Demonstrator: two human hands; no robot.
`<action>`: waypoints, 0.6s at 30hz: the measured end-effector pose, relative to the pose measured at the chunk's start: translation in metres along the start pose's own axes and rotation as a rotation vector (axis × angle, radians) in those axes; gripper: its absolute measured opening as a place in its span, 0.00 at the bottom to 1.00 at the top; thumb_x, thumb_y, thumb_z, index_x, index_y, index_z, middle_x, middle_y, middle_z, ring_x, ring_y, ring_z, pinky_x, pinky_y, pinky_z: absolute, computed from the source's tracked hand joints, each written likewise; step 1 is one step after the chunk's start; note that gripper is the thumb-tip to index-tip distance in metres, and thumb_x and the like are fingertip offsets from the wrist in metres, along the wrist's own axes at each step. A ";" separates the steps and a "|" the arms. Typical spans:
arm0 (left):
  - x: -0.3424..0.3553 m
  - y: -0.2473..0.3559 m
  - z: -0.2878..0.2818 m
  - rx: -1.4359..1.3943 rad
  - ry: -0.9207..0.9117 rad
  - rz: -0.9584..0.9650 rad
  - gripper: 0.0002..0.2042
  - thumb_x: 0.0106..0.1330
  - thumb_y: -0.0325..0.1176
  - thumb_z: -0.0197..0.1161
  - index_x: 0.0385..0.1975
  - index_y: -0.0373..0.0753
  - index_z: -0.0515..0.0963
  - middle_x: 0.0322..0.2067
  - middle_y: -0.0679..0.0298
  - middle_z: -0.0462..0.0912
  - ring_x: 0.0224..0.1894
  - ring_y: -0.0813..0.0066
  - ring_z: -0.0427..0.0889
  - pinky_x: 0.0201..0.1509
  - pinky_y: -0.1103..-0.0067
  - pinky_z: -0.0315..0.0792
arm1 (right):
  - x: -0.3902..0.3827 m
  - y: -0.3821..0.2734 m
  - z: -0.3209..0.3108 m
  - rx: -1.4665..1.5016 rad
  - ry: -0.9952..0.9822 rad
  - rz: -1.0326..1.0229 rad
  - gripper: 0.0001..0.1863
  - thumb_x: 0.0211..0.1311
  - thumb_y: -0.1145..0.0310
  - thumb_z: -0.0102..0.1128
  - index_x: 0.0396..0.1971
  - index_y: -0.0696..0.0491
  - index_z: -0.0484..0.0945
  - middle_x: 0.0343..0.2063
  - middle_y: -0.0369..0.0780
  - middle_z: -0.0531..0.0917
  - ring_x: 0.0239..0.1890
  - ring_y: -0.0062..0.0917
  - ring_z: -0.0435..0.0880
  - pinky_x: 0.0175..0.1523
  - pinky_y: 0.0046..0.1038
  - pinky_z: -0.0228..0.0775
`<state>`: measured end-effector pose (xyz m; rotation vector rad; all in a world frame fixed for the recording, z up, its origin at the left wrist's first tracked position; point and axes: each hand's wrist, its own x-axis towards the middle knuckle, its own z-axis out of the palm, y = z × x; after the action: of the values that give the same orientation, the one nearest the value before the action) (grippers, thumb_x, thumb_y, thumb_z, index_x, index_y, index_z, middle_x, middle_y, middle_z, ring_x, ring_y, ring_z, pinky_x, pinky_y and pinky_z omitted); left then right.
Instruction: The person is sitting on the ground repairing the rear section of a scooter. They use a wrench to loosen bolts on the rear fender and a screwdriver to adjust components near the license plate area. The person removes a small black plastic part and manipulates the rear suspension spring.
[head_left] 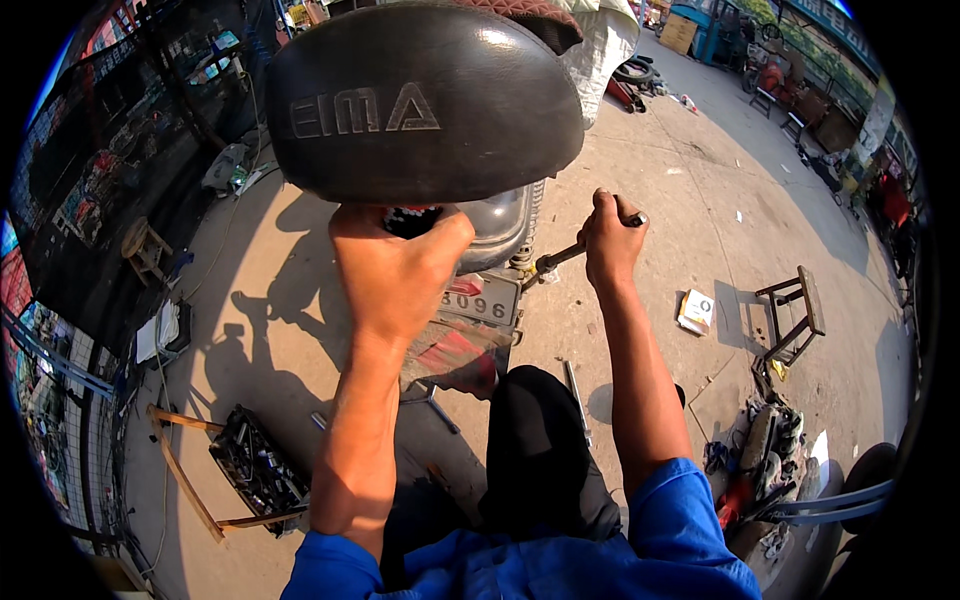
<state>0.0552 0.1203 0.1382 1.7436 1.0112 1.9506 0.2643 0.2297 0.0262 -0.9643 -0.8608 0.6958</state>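
Note:
A black padded backrest [430, 110] of a scooter fills the top middle. Just under it my left hand [400, 265] is closed against the scooter's rear, and its fingertips and what they grip are hidden. My right hand [613, 245] is wrapped round the handle of a long metal wrench [566, 256]. The wrench's far end reaches the scooter's side, beside the licence plate [482, 300]. A black rounded rear cover [500, 228] shows below the backrest, and a dusty mudguard [455, 355] hangs under the plate.
At lower left sits a tray of tools [255, 460] by a wooden frame. Metal bars [577, 395] lie on the ground by my knee. To the right are a small white box [696, 312], a wooden stool [795, 312] and a pile of parts [765, 450].

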 end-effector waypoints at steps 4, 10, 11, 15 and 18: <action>0.000 0.002 0.001 0.008 0.007 0.001 0.03 0.45 0.20 0.59 0.22 0.32 0.75 0.21 0.74 0.74 0.23 0.88 0.68 0.29 0.85 0.62 | 0.002 0.001 0.000 0.003 0.011 0.008 0.19 0.62 0.69 0.54 0.11 0.55 0.66 0.08 0.31 0.66 0.10 0.14 0.63 0.16 0.23 0.52; 0.000 0.005 0.000 0.000 -0.017 -0.038 0.04 0.45 0.20 0.59 0.22 0.31 0.75 0.21 0.74 0.74 0.24 0.89 0.69 0.29 0.85 0.63 | 0.012 -0.001 0.002 0.004 0.010 0.029 0.19 0.62 0.69 0.54 0.11 0.55 0.66 0.08 0.32 0.66 0.09 0.16 0.63 0.15 0.24 0.53; -0.001 0.005 0.000 0.001 -0.015 -0.033 0.04 0.45 0.20 0.59 0.22 0.31 0.75 0.21 0.74 0.74 0.24 0.89 0.69 0.29 0.85 0.63 | 0.013 -0.001 0.002 0.004 0.010 0.033 0.19 0.62 0.69 0.54 0.11 0.55 0.66 0.08 0.32 0.66 0.09 0.16 0.63 0.15 0.24 0.53; 0.000 0.004 0.000 -0.004 -0.011 -0.014 0.04 0.46 0.20 0.59 0.22 0.31 0.75 0.21 0.74 0.75 0.24 0.89 0.69 0.29 0.85 0.63 | 0.014 -0.002 0.005 0.036 0.016 0.050 0.18 0.61 0.69 0.54 0.11 0.55 0.65 0.08 0.33 0.66 0.09 0.16 0.64 0.14 0.24 0.53; 0.000 0.002 0.001 -0.018 -0.006 -0.007 0.04 0.46 0.20 0.59 0.22 0.31 0.75 0.21 0.74 0.75 0.24 0.89 0.69 0.29 0.85 0.63 | 0.017 -0.001 0.004 0.034 0.009 0.050 0.18 0.61 0.69 0.54 0.11 0.55 0.65 0.08 0.33 0.66 0.09 0.17 0.63 0.14 0.24 0.53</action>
<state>0.0567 0.1187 0.1395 1.7332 0.9936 1.9424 0.2695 0.2448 0.0333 -0.9605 -0.8169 0.7455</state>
